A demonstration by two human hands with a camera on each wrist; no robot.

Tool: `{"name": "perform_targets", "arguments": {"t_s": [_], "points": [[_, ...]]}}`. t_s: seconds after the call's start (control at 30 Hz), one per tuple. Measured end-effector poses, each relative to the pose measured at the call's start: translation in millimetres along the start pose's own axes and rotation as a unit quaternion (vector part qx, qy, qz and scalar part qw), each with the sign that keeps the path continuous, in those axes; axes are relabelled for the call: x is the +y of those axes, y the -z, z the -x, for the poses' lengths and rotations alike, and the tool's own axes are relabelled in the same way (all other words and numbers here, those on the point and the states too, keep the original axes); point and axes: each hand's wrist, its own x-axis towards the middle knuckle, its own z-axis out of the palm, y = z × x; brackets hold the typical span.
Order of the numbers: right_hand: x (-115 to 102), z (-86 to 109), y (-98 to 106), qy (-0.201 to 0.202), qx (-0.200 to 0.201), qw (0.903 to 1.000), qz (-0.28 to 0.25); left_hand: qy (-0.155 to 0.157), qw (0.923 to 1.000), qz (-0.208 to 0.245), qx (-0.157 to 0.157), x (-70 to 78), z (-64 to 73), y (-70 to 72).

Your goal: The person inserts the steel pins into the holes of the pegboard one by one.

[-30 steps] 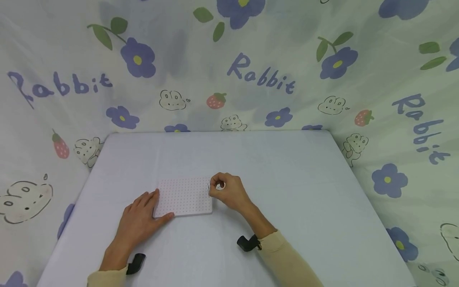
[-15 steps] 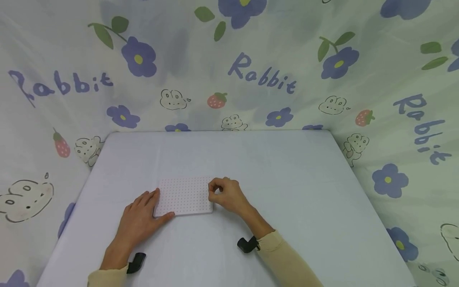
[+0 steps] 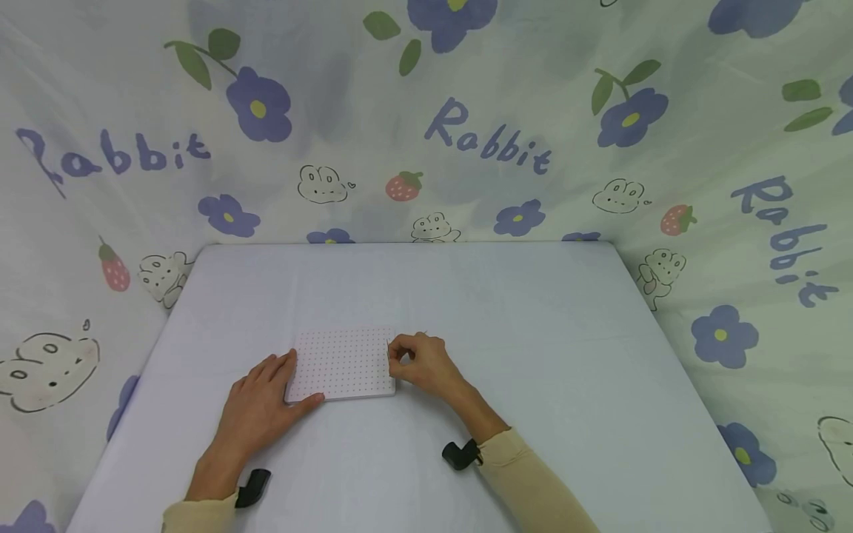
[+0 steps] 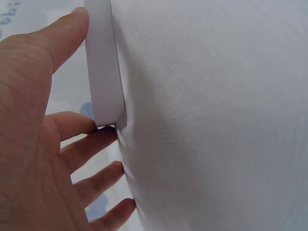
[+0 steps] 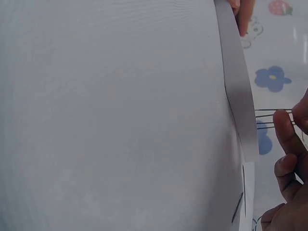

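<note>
A white pegboard (image 3: 340, 363) with a grid of small holes lies flat on the table. My left hand (image 3: 256, 396) rests at its near left corner, the thumb on the front edge and spread fingers along the left side. Over the board's right edge, my right hand (image 3: 426, 361) has thumb and index finger together. The right wrist view shows several thin dark pins (image 5: 265, 123) standing up from the board, and the right fingertips pinch at least one of them. Where its lower end sits is hard to tell.
Two more thin dark pieces (image 5: 237, 208) lie on the white-covered table (image 3: 533, 333) beyond the board's end in the right wrist view. Behind the table hangs a flower-and-rabbit printed cloth (image 3: 373, 133). A black wrist-worn piece (image 3: 460, 454) sits below each hand.
The right hand has shifted slightly toward the front of the board, then held almost still over the last half second. The left hand and the pegboard have stayed in place.
</note>
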Motion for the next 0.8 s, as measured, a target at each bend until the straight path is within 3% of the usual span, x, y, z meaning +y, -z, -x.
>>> {"name": "perform_targets", "arguments": {"t_s": [0.5, 0.67, 0.8], "points": [[3, -0.1, -5, 0.006, -0.010, 0.9993, 0.036, 0.005, 1.0000, -0.001, -0.008, 0.3, -0.8, -1.1], [2, 0.6, 2, -0.001, -0.005, 0.9974, 0.072, 0.004, 1.0000, -0.001, -0.005, 0.1, -1.1, -1.4], [-1, 2.7, 15, -0.029, 0.012, 0.9977, 0.060, 0.000, 1.0000, -0.002, 0.001, -1.1, -1.1, -2.4]]}}
